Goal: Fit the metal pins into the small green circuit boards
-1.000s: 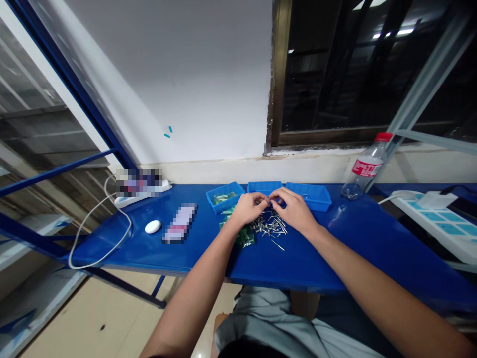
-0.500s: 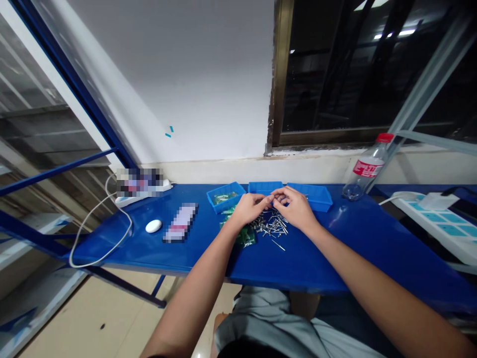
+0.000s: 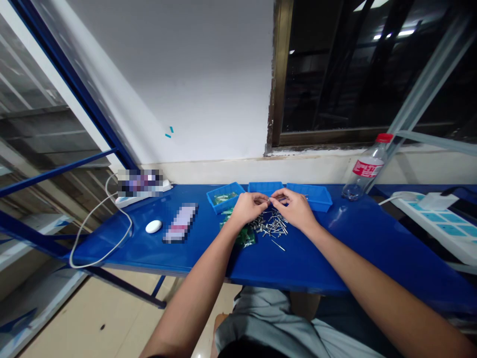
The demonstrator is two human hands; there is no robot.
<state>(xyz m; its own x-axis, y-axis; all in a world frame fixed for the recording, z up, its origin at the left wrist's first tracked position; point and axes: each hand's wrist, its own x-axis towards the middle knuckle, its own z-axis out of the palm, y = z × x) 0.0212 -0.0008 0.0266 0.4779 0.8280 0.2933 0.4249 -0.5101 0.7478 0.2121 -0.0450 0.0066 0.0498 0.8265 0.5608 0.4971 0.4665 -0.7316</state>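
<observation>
Both hands meet over a heap of small metal pins (image 3: 271, 227) on the blue table (image 3: 328, 253). My left hand (image 3: 249, 208) has its fingers pinched together at the tips, and my right hand (image 3: 294, 207) pinches against it from the other side. A tiny part is held between the fingertips; it is too small to name. Small green pieces (image 3: 244, 236) lie under and beside my left wrist. Just behind the hands stand three shallow blue trays: the left tray (image 3: 225, 195) holds green pieces, the middle tray (image 3: 264, 187) and the right tray (image 3: 315, 195) are partly hidden by the fingers.
A clear plastic bottle (image 3: 363, 170) with a red cap leans at the back right. A white power strip (image 3: 439, 223) lies at the right edge. On the left are a white oval object (image 3: 153, 226), a blurred flat item (image 3: 180, 222), another power strip and a looping white cable (image 3: 100, 228).
The hands stay together over the pin heap; the fingertips have shifted slightly and risen a little. Nothing else on the table has moved.
</observation>
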